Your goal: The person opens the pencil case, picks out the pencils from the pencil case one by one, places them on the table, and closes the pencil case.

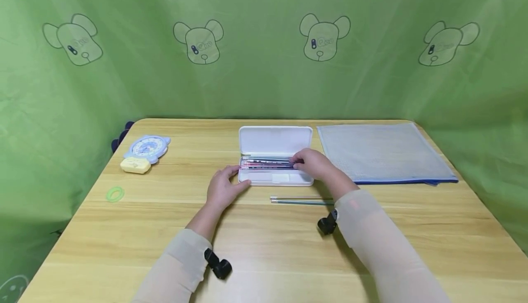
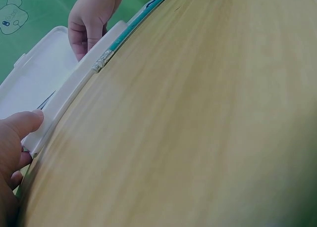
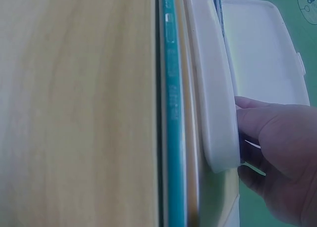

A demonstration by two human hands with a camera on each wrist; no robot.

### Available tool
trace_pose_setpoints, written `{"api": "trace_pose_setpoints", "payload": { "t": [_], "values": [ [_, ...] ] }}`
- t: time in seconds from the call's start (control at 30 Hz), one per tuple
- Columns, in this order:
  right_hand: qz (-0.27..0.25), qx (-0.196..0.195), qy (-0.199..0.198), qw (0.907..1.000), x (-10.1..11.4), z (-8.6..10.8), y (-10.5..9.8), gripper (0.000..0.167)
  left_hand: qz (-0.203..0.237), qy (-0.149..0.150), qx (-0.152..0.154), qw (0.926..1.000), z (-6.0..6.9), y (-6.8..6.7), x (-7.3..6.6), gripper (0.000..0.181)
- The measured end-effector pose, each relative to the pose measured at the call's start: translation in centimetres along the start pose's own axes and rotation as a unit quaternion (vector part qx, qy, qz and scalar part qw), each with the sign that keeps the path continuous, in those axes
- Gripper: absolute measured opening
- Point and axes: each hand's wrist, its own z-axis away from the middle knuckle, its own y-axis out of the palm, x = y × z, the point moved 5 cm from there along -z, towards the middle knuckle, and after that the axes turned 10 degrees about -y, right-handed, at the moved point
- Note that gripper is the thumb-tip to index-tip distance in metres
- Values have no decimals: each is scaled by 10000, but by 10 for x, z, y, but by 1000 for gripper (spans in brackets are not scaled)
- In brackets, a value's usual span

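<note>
A white pencil case lies with its lid raised, and several pencils lie lengthwise inside it. My left hand grips the case's left end, thumb at the front corner; the left wrist view shows this thumb on the rim. My right hand reaches over the right end with curled fingers around the pencils' right ends; the fingertips are partly hidden. In the right wrist view that hand is beside the case's end wall. Two pencils lie on the table in front of the case.
A mesh pouch with a blue edge lies right of the case. At the left are a blue clock-like disc, a pale yellow block and a green ring. A green curtain hangs behind the wooden table.
</note>
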Motion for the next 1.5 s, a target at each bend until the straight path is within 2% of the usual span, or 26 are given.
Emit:
{"api": "trace_pose_setpoints", "payload": {
  "t": [0.37, 0.63, 0.93, 1.07, 1.23, 1.5],
  "values": [
    [-360, -337, 113, 9987, -1, 12, -9, 24, -15, 19, 25, 10000, 3, 1, -3, 63],
    [-446, -537, -81, 9975, -3, 30, -19, 25, -62, -20, 31, 10000, 3, 1, -3, 63],
    [-562, -660, -83, 9962, -6, 65, -24, 21, -15, -6, 32, 10000, 4, -1, -4, 62],
    [-618, -700, -212, 9954, -8, 82, -23, 19, -3, -16, -2, 10000, 3, -1, -4, 62],
    [-469, -747, -388, 9953, -9, 101, -21, 16, -31, 45, -17, 10000, 2, -1, -5, 62],
    [-332, -710, -415, 9961, -13, 131, -11, 13, -38, 50, 9, 10000, 1, -1, -5, 63]
  ]
}}
